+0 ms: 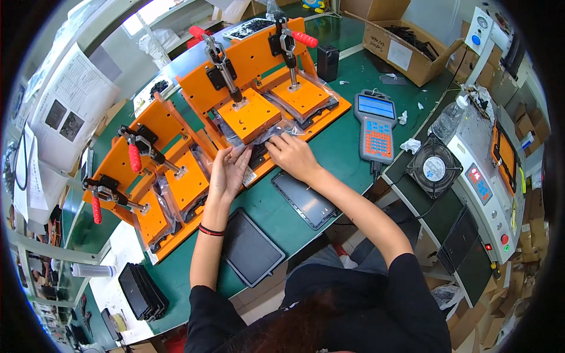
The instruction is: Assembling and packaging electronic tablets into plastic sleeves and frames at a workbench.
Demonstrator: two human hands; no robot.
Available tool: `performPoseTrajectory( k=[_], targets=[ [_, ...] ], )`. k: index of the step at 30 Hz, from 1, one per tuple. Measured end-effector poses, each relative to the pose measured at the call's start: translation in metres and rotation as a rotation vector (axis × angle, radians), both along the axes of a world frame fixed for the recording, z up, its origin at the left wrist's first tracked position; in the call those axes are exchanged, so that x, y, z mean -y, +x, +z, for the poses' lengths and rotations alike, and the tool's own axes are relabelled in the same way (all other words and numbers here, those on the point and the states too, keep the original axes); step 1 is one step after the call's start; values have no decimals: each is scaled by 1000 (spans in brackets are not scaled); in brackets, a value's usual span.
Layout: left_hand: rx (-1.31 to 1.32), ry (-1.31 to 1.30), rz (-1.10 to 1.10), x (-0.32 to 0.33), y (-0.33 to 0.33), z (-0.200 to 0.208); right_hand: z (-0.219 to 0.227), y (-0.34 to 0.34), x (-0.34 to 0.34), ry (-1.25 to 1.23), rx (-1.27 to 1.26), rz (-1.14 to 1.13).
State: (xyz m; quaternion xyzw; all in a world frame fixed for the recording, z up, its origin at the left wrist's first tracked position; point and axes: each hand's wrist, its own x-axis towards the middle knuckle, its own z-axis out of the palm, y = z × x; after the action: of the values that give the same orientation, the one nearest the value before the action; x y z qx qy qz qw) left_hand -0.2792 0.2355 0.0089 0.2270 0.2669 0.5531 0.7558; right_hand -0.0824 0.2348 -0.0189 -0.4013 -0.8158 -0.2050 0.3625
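Note:
Both of my hands are at the front edge of an orange clamp fixture (244, 115). A black plastic part (259, 150) with clear plastic film (284, 127) about it lies between them, partly hidden by my fingers. My left hand (230, 170) is palm up, its fingers stretched out against the part's left end. From the right, my right hand (292, 156) reaches in with fingers curled down on the part; the fingertips are partly hidden. A black rectangular panel (305, 199) lies below my right hand. Another black panel with a raised rim (252, 247) rests beside my left forearm.
Red-handled toggle clamps (220, 65) rise above the fixture, with a second orange fixture (170, 182) to the left. A blue-grey handheld keypad device (376, 126), a black fan (434, 167) and a white control machine (482, 188) stand right. Stacked black panels (141, 291) sit lower left.

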Motion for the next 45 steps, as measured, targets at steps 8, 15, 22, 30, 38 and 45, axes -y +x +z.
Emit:
performPoseTrajectory(
  k=[8, 15, 22, 30, 38, 45],
  targets=[
    [82, -160, -226, -25, -10, 24, -7, 3, -2, -33, -30, -28],
    [21, -142, -251, -45, 8, 32, -12, 4, 2, 9, -109, -57],
    [-68, -77, -189, -51, 24, 36, -10, 5, 3, -34, -107, -66],
    [117, 134, -371, -60, 12, 17, -10, 4, 1, 5, -83, -69],
    [-19, -57, -99, -42, -3, -8, -10, 7, -2, 0, 1, 8],
    [-22, -263, -67, -16, 5, 4, -1, 15, 12, -41, -83, 9]
  ],
)
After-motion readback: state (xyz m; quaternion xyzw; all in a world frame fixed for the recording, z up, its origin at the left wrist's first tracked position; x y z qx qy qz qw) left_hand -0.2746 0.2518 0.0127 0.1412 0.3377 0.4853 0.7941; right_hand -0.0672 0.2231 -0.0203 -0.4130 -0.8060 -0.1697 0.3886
